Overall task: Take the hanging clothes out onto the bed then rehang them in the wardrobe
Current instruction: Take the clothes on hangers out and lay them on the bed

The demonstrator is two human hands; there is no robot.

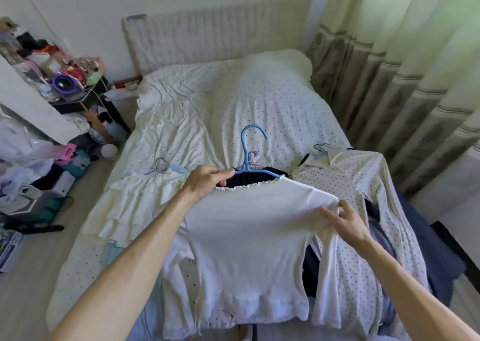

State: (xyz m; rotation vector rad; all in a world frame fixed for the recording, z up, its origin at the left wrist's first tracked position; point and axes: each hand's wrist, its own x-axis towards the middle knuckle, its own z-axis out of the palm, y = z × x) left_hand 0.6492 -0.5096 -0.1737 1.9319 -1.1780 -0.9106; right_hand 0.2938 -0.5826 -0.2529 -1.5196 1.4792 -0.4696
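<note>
Clothes point(350, 182) lie on bed point(181, 112); rehanging remains. Left hand point(206, 182) grips top point(246, 231) at neckline on hanger point(245, 156); right hand point(346, 221) pinches its shoulder. Wardrobe not in view

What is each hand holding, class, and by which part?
Both hold the white long-sleeved top on the blue hanger: the left hand grips its frilled neckline at one shoulder, the right hand pinches the other shoulder.

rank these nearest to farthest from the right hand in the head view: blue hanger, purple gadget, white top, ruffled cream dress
1. white top, pinched by the right hand at its shoulder.
2. blue hanger, up-left, mid-bed.
3. ruffled cream dress, left bed edge.
4. purple gadget, far left side table.
</note>
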